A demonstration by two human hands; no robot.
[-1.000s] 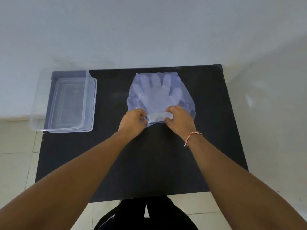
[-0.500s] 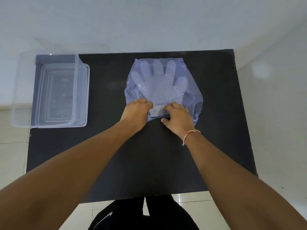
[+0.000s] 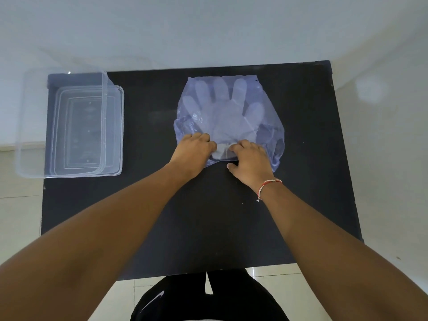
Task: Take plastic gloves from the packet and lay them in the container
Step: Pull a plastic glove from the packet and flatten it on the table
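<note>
Reaching forward from the near edge, both bare forearms crossed the black counter (image 3: 208,228) toward its middle. The left hand (image 3: 193,150) lay knuckles-up with its fingers curled down onto the near edge of the packet (image 3: 266,135), pinching the film there. The right hand (image 3: 251,158), with a red-and-white thread bracelet (image 3: 266,186) at the wrist, sat just beside it at 3 o'clock, fingers bent and closed on the same near edge, thumb spread against the counter. Whether either hand gripped only the packet or also a glove inside could not be told.

The packet was a crinkled, bluish see-through bag lying flat at the counter's centre, its mouth toward the person. Inside it the plastic gloves (image 3: 222,107) showed as one pale stack, five fingers fanned toward 12 o'clock and the cuff under the two hands.

Well apart at 9 o'clock stood the container (image 3: 111,126), a clear rectangular tub on the counter's left edge, partly overhanging it, with nothing visible in it. Nothing stood between packet and container. Beyond the far edge rose a pale wall (image 3: 208,31); tiled floor (image 3: 20,216) showed on the left.
</note>
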